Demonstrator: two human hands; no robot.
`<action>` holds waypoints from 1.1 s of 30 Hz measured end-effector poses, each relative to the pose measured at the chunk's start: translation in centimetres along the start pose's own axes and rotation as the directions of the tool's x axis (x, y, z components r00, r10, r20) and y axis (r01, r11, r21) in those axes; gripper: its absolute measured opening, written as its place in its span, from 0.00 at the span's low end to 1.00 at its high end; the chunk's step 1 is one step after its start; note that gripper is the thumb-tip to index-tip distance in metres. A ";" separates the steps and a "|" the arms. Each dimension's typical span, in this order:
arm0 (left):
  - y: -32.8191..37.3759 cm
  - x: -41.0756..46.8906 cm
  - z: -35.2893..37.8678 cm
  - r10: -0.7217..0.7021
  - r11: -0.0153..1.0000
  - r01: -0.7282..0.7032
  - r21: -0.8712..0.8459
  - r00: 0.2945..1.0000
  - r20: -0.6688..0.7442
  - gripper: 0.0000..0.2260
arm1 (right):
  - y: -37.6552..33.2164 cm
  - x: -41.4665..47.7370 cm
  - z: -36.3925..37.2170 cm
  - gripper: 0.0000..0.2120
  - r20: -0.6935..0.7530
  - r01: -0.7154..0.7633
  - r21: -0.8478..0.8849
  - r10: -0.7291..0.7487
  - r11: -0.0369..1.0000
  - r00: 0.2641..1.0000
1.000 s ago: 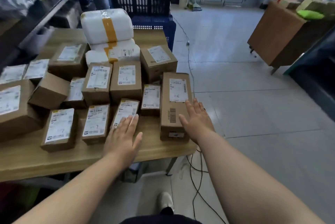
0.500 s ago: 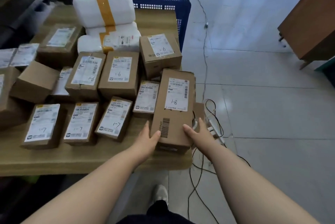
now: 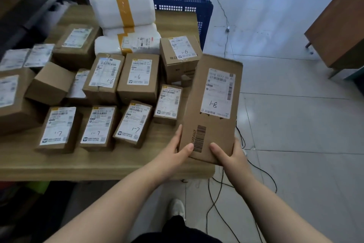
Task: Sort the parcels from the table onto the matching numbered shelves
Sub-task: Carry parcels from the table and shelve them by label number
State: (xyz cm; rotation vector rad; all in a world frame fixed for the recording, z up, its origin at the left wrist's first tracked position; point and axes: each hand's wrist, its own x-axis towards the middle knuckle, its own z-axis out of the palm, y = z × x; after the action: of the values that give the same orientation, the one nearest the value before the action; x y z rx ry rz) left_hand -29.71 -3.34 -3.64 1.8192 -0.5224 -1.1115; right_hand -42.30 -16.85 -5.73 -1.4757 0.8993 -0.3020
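L grip [image 3: 173,151] & R grip [image 3: 230,155] hold 1-8 box [image 3: 199,108].

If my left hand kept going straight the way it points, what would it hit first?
The 1-8 box, which the left hand grips; past its edge, probably the small parcel behind, though depth is unclear.

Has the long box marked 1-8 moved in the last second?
Yes. Left hand and right hand lifted the 1-8 box rightward, past the table edge.
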 end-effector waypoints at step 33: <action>-19.6 -50.3 -17.8 -0.209 0.882 -0.339 -0.328 0.343 -0.916 0.31 | -8.1 -31.9 41.5 0.52 0.948 0.534 0.059 -0.215 0.843 0.236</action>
State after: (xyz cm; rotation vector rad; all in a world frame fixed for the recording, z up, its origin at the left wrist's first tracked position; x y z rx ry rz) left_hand -41.70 51.32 6.29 1.6157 0.3876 0.0828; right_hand -32.44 33.75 6.32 -1.7664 -0.4565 0.3848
